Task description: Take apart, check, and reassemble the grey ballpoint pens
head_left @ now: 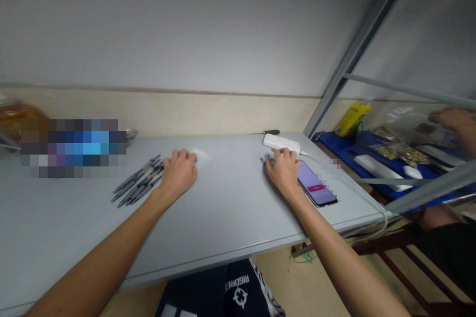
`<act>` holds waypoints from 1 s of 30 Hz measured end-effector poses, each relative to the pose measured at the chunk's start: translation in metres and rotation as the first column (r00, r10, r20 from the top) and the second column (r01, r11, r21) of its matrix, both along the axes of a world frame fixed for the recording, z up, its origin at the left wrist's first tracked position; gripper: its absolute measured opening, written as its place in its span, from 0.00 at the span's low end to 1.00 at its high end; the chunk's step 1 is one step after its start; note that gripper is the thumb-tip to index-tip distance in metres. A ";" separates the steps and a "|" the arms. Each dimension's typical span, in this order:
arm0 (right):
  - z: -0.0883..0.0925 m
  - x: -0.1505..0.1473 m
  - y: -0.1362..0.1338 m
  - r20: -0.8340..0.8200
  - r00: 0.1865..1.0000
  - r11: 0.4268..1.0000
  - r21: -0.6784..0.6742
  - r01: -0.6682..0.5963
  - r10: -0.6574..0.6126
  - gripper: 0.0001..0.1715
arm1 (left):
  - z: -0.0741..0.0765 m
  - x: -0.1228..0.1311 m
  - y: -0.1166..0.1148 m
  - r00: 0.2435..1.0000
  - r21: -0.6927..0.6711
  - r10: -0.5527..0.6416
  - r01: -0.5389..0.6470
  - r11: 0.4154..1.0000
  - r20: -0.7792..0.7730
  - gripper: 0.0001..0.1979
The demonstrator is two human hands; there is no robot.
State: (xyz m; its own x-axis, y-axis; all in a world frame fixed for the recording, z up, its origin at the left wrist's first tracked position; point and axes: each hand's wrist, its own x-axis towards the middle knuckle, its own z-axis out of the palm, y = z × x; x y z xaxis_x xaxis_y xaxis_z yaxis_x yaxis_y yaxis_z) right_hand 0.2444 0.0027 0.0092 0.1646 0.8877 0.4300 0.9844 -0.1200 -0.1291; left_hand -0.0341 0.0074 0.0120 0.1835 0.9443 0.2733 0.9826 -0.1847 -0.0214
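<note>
My left hand (179, 172) rests palm down on the pale table (230, 213) with its fingers curled, just right of a bundle of several grey pens (139, 182); it holds nothing that I can see. My right hand (283, 168) lies on the table with fingers bent over a small grey thing (267, 160), perhaps pens, which I cannot make out. A smartphone (317, 184) with a lit purple screen lies right beside that hand. A white power strip (281, 142) sits just beyond its fingertips.
A black-handled screwdriver (268, 132) lies by the wall. A white cable (366, 200) runs off the table's right edge. Past a metal frame (345, 62), another person's hand (455, 121) works over a blue tray (375, 151) with a yellow packet (351, 118).
</note>
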 end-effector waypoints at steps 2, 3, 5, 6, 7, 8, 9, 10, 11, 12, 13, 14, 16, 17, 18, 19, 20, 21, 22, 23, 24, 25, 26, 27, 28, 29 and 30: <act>0.000 0.003 -0.001 0.022 1.000 0.999 -0.032 0.015 -0.015 0.22 | 0.000 0.001 0.000 1.000 0.000 0.006 -0.006 1.000 0.000 0.15; 0.000 0.004 -0.001 0.026 1.000 0.999 -0.053 0.006 -0.004 0.22 | 0.000 0.001 0.000 1.000 -0.004 0.014 -0.014 1.000 0.003 0.15; 0.000 0.006 -0.001 0.040 0.999 0.997 -0.074 -0.019 0.022 0.21 | 0.001 0.002 -0.001 0.999 -0.012 0.037 -0.037 0.999 0.008 0.15; -0.001 0.006 -0.001 0.050 0.998 0.997 -0.070 -0.025 0.029 0.21 | 0.001 0.002 -0.001 0.999 -0.010 0.052 -0.052 0.999 0.007 0.15; -0.001 0.006 0.000 0.059 0.998 0.998 -0.062 -0.025 0.029 0.20 | 0.002 0.002 -0.002 0.998 -0.006 0.067 -0.067 0.998 0.005 0.15; -0.002 0.007 0.001 0.068 0.997 0.998 -0.053 -0.022 0.026 0.19 | 0.002 0.001 -0.002 0.997 0.000 0.082 -0.082 0.997 0.001 0.16; -0.002 0.008 0.002 0.073 0.997 0.999 -0.048 -0.019 0.023 0.19 | 0.003 0.001 -0.003 0.995 0.003 0.096 -0.096 0.995 -0.004 0.16; -0.003 0.010 0.003 0.074 0.997 0.999 -0.048 -0.018 0.021 0.19 | 0.003 0.001 -0.003 0.994 0.002 0.111 -0.111 0.994 -0.009 0.16; -0.004 0.011 0.004 0.074 0.997 0.999 -0.051 -0.018 0.022 0.19 | 0.003 0.002 -0.004 0.992 -0.002 0.125 -0.125 0.992 -0.013 0.17; -0.005 0.013 0.005 0.071 0.997 0.998 -0.053 -0.020 0.024 0.18 | 0.003 0.002 -0.004 0.991 -0.008 0.135 -0.135 0.991 -0.021 0.17; -0.006 0.015 0.005 0.066 0.997 0.998 -0.055 -0.024 0.028 0.18 | 0.003 0.002 -0.005 0.990 -0.013 0.138 -0.139 0.990 -0.030 0.17; -0.007 0.016 0.006 0.057 0.998 0.998 -0.058 -0.032 0.036 0.17 | 0.003 0.003 -0.005 0.989 -0.018 0.139 -0.140 0.990 -0.040 0.18; -0.007 0.019 0.007 0.027 0.998 0.996 -0.062 -0.057 0.059 0.14 | 0.003 0.004 -0.006 0.989 -0.032 0.134 -0.136 0.990 -0.061 0.18; -0.008 0.019 0.007 0.010 0.997 0.995 -0.064 -0.074 0.074 0.13 | 0.003 0.005 -0.006 0.989 -0.038 0.131 -0.134 0.990 -0.070 0.18; -0.008 0.020 0.007 -0.008 0.996 0.994 -0.067 -0.090 0.090 0.13 | 0.003 0.005 -0.006 0.988 -0.041 0.130 -0.133 0.990 -0.078 0.18; -0.008 0.020 0.007 -0.022 0.995 0.992 -0.070 -0.103 0.102 0.12 | 0.003 0.005 -0.007 0.988 -0.041 0.130 -0.134 0.990 -0.084 0.18; -0.007 0.020 0.008 -0.033 0.993 0.991 -0.071 -0.112 0.110 0.11 | 0.002 0.005 -0.006 0.988 -0.040 0.129 -0.133 0.990 -0.087 0.18; -0.007 0.019 0.008 -0.039 0.992 0.990 -0.070 -0.120 0.117 0.11 | 0.002 0.005 -0.006 0.988 -0.041 0.129 -0.133 0.990 -0.088 0.18; -0.007 0.019 0.008 -0.042 0.992 0.990 -0.068 -0.125 0.123 0.11 | 0.002 0.004 -0.006 0.988 -0.045 0.128 -0.132 0.990 -0.087 0.18; -0.007 0.019 0.008 -0.042 0.991 0.990 -0.066 -0.128 0.126 0.11 | 0.002 0.003 -0.006 0.988 -0.051 0.126 -0.130 0.990 -0.085 0.19; -0.007 0.019 0.008 -0.042 0.991 0.989 -0.063 -0.132 0.129 0.11 | 0.002 0.002 -0.005 0.989 -0.059 0.125 -0.130 0.990 -0.084 0.19; -0.007 0.019 0.008 -0.041 0.990 0.989 -0.061 -0.135 0.133 0.11 | 0.003 0.001 -0.005 0.988 -0.068 0.126 -0.132 0.989 -0.084 0.19; -0.007 0.019 0.008 -0.038 0.990 0.989 -0.060 -0.137 0.135 0.11 | 0.003 0.000 -0.005 0.988 -0.075 0.128 -0.135 0.988 -0.085 0.19; -0.007 0.018 0.008 -0.034 0.990 0.989 -0.061 -0.138 0.136 0.12 | 0.004 -0.001 -0.005 0.988 -0.082 0.130 -0.137 0.987 -0.088 0.19; -0.006 0.018 0.008 -0.027 0.990 0.989 -0.062 -0.137 0.136 0.11 | 0.005 -0.002 -0.004 0.987 -0.086 0.134 -0.142 0.986 -0.090 0.19; -0.006 0.018 0.007 -0.019 0.991 0.989 -0.064 -0.136 0.136 0.11 | 0.005 -0.002 -0.004 0.986 -0.090 0.138 -0.146 0.985 -0.093 0.19; -0.006 0.017 0.007 -0.011 0.991 0.989 -0.065 -0.134 0.134 0.11 | 0.006 -0.003 -0.004 0.986 -0.092 0.140 -0.149 0.985 -0.095 0.19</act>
